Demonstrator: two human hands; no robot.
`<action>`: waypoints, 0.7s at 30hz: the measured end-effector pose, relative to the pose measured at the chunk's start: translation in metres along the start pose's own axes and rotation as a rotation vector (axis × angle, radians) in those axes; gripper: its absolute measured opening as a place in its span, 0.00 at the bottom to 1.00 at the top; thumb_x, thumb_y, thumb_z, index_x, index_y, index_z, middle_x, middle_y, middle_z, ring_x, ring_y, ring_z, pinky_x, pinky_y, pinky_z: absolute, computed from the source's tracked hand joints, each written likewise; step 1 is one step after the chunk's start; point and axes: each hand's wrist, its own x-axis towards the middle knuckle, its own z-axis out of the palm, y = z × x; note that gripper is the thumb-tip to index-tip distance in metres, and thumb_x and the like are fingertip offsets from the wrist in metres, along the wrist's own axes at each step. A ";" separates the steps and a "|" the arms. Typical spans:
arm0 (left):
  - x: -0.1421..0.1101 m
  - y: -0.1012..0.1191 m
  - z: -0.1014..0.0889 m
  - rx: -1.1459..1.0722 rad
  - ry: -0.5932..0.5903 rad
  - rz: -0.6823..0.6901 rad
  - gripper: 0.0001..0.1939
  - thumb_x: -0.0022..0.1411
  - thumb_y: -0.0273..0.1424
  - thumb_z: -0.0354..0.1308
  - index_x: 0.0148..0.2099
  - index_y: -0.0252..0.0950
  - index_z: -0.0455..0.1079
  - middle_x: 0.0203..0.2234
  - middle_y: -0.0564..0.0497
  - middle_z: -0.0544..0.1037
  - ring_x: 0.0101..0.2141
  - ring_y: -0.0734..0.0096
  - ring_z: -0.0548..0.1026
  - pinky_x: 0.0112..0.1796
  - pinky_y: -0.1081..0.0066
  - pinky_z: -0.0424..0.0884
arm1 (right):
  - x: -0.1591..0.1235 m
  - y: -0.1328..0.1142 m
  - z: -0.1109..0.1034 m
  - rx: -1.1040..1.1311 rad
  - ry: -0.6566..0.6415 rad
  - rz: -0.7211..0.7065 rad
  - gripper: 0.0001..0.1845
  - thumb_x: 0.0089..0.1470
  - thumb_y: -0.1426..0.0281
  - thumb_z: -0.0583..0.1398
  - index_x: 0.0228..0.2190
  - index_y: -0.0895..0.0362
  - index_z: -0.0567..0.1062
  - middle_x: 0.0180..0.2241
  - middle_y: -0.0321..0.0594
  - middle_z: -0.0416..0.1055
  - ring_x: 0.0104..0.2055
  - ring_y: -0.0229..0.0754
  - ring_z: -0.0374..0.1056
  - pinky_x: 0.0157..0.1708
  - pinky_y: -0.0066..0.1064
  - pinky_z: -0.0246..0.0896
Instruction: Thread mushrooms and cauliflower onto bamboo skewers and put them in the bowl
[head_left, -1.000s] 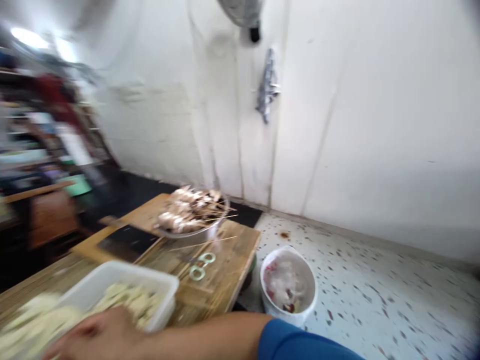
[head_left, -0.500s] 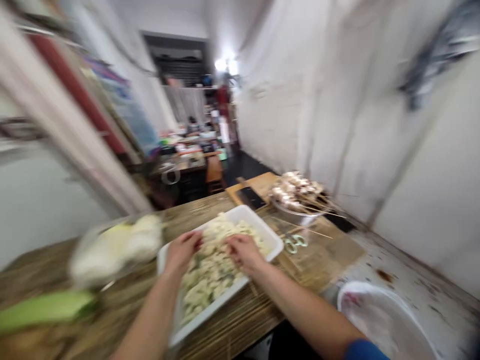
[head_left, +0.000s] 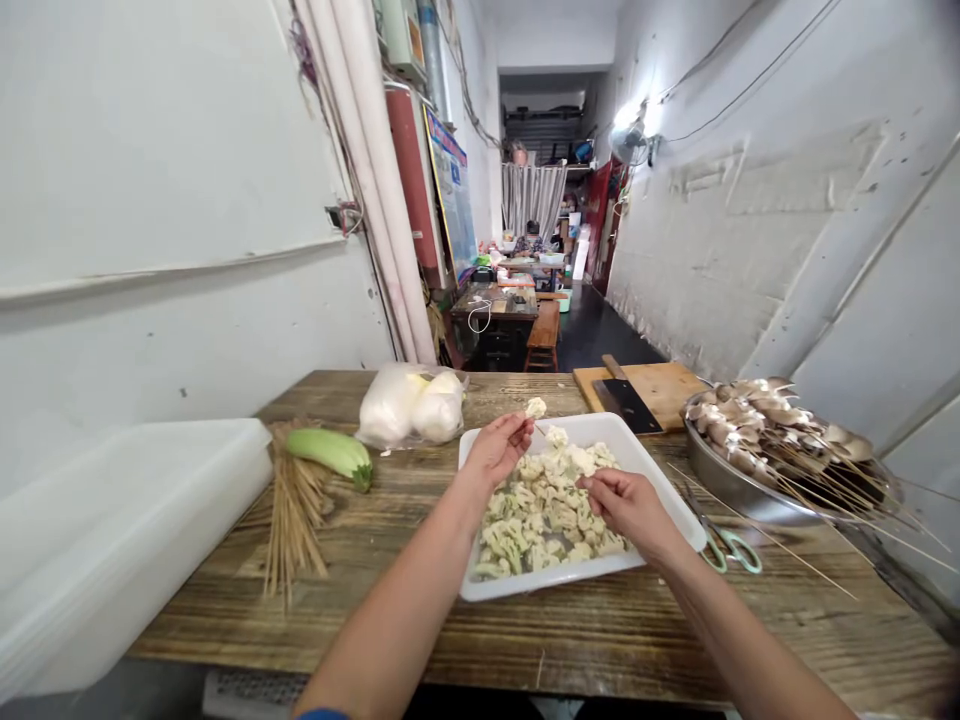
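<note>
Pieces of cauliflower [head_left: 517, 520] fill a white plastic tray [head_left: 697, 530] on the wooden table. My left hand [head_left: 498, 452] is closed over the tray's far left part, its fingertips pinching a thin skewer. One floret [head_left: 535, 407] stands up just above those fingertips, and another [head_left: 556, 437] lies along the line of the stick. My right hand [head_left: 621, 505] is closed in a pinch over the tray's right half, with a pale floret [head_left: 581, 460] at its fingertips. How much of the skewer lies between the hands cannot be made out.
Loose skewers [head_left: 294, 520] and a green gourd [head_left: 330, 455] lie left, beside white trays [head_left: 142, 530]. Bagged white vegetables [head_left: 412, 405] sit behind. A cleaver [head_left: 630, 402] rests on a cutting board [head_left: 667, 385]. Right are scissors [head_left: 731, 550] and a metal basin [head_left: 727, 480] of skewered mushrooms [head_left: 750, 425].
The view has swung left and steadied, bringing the skewers and white trays in. My left hand has come up from the cauliflower with a floret at its fingertips. The right stays over the tray.
</note>
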 end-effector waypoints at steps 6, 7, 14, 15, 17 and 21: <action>0.000 0.001 0.000 0.004 -0.030 -0.028 0.02 0.53 0.22 0.58 0.31 0.30 0.68 0.25 0.48 0.75 0.24 0.80 0.72 0.24 0.80 0.68 | -0.002 0.004 0.003 0.011 0.037 0.021 0.18 0.47 0.58 0.60 0.17 0.58 0.69 0.12 0.30 0.58 0.13 0.27 0.43 0.12 0.23 0.34; 0.000 0.000 0.001 0.009 -0.038 -0.033 0.02 0.53 0.22 0.58 0.31 0.29 0.68 0.25 0.48 0.75 0.24 0.80 0.72 0.25 0.80 0.68 | -0.003 0.004 0.003 0.049 0.035 0.047 0.17 0.46 0.58 0.60 0.19 0.58 0.70 0.12 0.30 0.59 0.12 0.27 0.42 0.12 0.23 0.33; -0.010 0.005 0.005 0.005 -0.209 -0.078 0.23 0.52 0.21 0.60 0.49 0.41 0.63 0.27 0.51 0.75 0.26 0.78 0.73 0.28 0.77 0.68 | -0.005 0.003 -0.004 0.276 -0.007 0.162 0.19 0.41 0.56 0.64 0.24 0.59 0.70 0.14 0.28 0.60 0.10 0.23 0.41 0.10 0.21 0.31; -0.012 0.006 0.005 -0.010 -0.255 -0.098 0.25 0.52 0.21 0.59 0.52 0.43 0.61 0.28 0.51 0.75 0.26 0.78 0.73 0.30 0.76 0.69 | -0.005 0.004 -0.005 0.294 -0.016 0.166 0.19 0.41 0.56 0.65 0.25 0.60 0.70 0.15 0.28 0.61 0.10 0.23 0.42 0.10 0.20 0.31; -0.014 0.007 0.005 -0.035 -0.310 -0.122 0.24 0.53 0.21 0.58 0.51 0.43 0.61 0.28 0.51 0.74 0.26 0.79 0.73 0.30 0.77 0.69 | -0.006 0.005 -0.007 0.323 -0.022 0.165 0.19 0.41 0.57 0.65 0.27 0.60 0.71 0.15 0.28 0.61 0.10 0.23 0.42 0.09 0.20 0.30; -0.014 0.007 0.005 -0.025 -0.292 -0.115 0.15 0.52 0.22 0.60 0.42 0.37 0.63 0.29 0.49 0.75 0.27 0.77 0.74 0.30 0.77 0.69 | -0.008 0.007 -0.008 0.333 -0.038 0.154 0.19 0.43 0.56 0.64 0.28 0.60 0.71 0.16 0.28 0.61 0.10 0.23 0.43 0.09 0.20 0.31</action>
